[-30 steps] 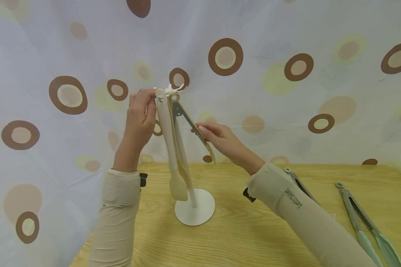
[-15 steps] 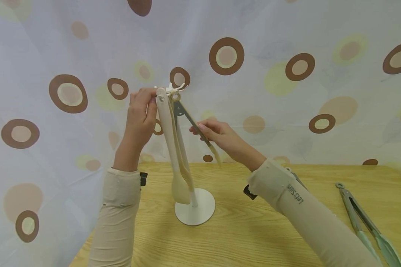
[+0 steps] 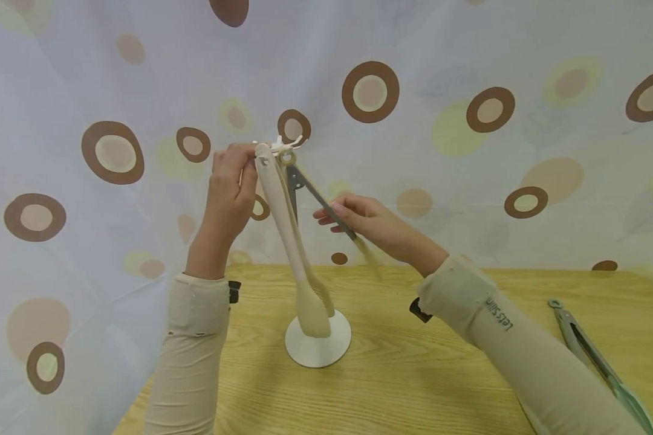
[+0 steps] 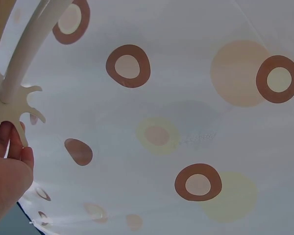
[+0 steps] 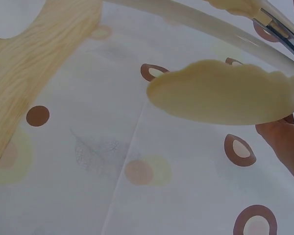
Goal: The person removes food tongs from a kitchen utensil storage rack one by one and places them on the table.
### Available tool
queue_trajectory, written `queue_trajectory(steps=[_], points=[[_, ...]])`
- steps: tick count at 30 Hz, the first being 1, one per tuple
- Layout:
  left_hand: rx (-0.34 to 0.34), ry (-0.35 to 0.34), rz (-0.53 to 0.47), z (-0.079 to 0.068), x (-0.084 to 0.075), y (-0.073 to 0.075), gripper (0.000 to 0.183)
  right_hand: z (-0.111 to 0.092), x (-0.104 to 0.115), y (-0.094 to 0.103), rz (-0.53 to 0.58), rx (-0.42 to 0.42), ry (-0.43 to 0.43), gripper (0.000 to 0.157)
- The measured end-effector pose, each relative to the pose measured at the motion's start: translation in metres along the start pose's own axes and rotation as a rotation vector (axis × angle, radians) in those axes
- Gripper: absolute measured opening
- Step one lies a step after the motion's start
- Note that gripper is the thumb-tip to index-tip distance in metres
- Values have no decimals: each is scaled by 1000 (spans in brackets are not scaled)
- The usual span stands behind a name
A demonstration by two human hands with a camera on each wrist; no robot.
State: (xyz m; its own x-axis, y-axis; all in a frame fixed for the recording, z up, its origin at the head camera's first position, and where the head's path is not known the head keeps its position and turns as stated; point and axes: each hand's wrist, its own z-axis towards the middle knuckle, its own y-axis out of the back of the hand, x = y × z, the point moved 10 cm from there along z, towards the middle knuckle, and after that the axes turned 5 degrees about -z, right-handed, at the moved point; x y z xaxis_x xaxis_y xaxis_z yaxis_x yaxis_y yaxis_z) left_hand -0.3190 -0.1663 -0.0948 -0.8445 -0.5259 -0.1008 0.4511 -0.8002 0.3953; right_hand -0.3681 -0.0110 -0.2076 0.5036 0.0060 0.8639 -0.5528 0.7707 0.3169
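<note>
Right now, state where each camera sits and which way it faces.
Head: on the head, facing forward and down at the stand; left hand, right hand and arms show.
Left wrist: on that wrist, facing stand's hooks and curtain; left hand partly shows.
Right wrist: on that wrist, facing tongs and curtain; right hand partly shows.
Head and right wrist share the tongs.

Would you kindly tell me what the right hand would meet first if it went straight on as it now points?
Probably the opposite grey metal arm of the beige-tipped tongs that the right hand pinches, though depth is hard to judge.
</note>
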Motion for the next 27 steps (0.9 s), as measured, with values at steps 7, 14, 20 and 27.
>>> queue_trajectory(steps=[7,14,20,27], points=[[3,2,6,1,0,1,27,-1,3,-8,92,104,7,28],[1,6,16,1,1,1,26,1,1,-22,198,180,-16,22],[-2,9,17,0,3,0,26,6,-6,-26,300,245,-29,24],[1,12,14,-1,3,-1,26,7,-10,-28,490,346,18,27]])
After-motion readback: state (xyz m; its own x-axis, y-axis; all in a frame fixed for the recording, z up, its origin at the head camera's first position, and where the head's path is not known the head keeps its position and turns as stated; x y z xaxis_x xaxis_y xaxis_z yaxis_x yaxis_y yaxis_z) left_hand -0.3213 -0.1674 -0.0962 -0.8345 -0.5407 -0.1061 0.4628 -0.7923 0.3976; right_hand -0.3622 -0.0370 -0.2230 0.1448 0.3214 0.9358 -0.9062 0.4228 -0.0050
